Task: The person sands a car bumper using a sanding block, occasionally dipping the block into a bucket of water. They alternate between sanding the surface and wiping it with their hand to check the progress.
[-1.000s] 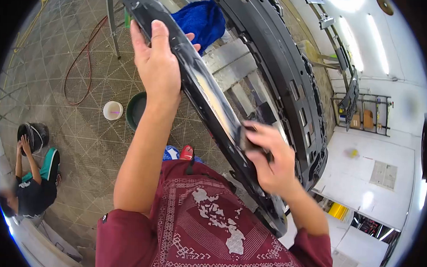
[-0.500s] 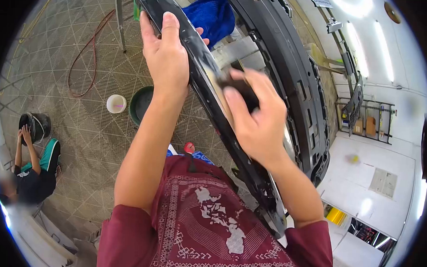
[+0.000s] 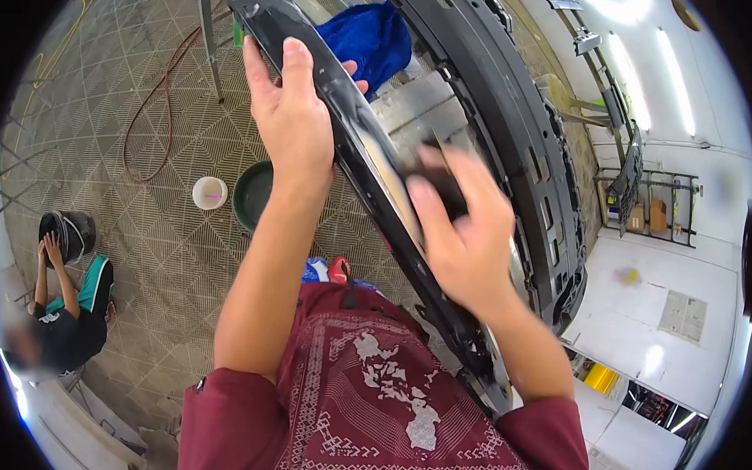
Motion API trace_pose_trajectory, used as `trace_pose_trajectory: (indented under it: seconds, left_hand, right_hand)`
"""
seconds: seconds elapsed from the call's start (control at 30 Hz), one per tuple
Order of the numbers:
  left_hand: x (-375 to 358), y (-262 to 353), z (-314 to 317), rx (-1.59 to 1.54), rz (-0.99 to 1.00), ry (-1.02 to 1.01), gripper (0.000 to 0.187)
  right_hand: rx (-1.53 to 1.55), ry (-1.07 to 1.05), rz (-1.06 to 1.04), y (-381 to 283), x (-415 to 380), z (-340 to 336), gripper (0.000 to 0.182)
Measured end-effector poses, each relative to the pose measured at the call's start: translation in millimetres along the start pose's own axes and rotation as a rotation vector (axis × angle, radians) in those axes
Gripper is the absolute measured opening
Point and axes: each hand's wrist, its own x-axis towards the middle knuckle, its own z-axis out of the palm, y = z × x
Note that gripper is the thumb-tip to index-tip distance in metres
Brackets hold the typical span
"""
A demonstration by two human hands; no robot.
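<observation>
gripping strip [image 3: 347, 101]: left hand [image 3: 297, 124]; right hand [image 3: 471, 238], clutching dark block [image 3: 450, 191], higher than second ago

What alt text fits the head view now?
The wearer's left hand grips a black strip; the right hand holds a dark, blurred object at the strip's pale patch. A blue cloth lies beyond; a white tub and green basin sit on the floor.

You are in a workshop, apparently for vehicle body parts: your left hand [image 3: 295, 137] grips a long black panel [image 3: 341, 105], and a large slotted panel [image 3: 505, 99] lies just beyond your right hand [image 3: 467, 226]. Down left of your left hand, a red hose [image 3: 165, 107], white bucket [image 3: 210, 193] and dark green tub [image 3: 253, 199] sit on patterned flooring [image 3: 155, 269]. Well right of your right hand are a metal rack [image 3: 657, 173] and tube lights [image 3: 676, 81].
</observation>
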Motion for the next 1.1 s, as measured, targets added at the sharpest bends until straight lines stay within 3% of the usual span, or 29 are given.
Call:
trace_pose_trajectory:
  seconds: [0.07,0.13,0.27,0.4,0.47,0.57,0.6,0.7,0.73,0.83,0.9,0.97,1.07,1.1]
  left_hand:
    - [-1,-1,2,-0.018,-0.002,0.033,0.048]
    - [-1,-3,-2,0.000,-0.013,0.037,0.047]
    - [-4,3,2,0.016,0.002,0.003,0.037]
    - [-3,3,2,0.021,-0.005,-0.017,0.038]
    - [-2,3,4,0.019,0.004,-0.004,0.038]
    - [-3,2,4,0.024,-0.001,-0.020,0.039]
    - [-1,1,1,0.025,-0.010,-0.041,0.039]
    - [2,-3,-7,0.047,0.005,-0.047,0.038]
    - [6,-3,-6,0.118,0.090,-0.022,0.034]
    - [1,-1,-9,0.101,0.016,-0.055,0.034]
    - [-2,1,-1,0.061,-0.028,-0.018,0.048]
    - [0,-1,-2,0.052,-0.034,-0.037,0.050]
    - [-2,-1,-2,0.062,-0.054,-0.042,0.048]
    - [-1,-3,-7,0.081,-0.025,-0.051,0.042]
  right_hand:
    - [0.015,-0.031,0.122,7,-43,-23,0.029]
    - [-0.024,-0.012,0.078,5,-27,-14,0.025]
    - [0.176,0.071,0.021,6,46,35,0.018]
    - [-0.002,0.019,0.012,7,-15,-7,0.025]
    - [0.014,-0.025,0.126,12,-65,-37,0.030]
    - [0.017,-0.042,0.053,20,-57,-37,0.030]
    - [-0.021,-0.024,-0.073,20,-29,-26,0.028]
    - [0.222,0.046,-0.251,32,48,30,0.022]
    - [0.273,0.045,-0.281,34,59,37,0.023]
    - [0.236,-0.102,-0.228,33,21,4,0.026]
    - [0.199,-0.223,-0.180,36,-36,-42,0.031]
    - [0.203,-0.262,-0.169,41,-69,-61,0.034]
    - [0.157,-0.280,-0.227,39,-55,-56,0.039]
    - [0.213,-0.217,-0.262,38,-29,-35,0.032]
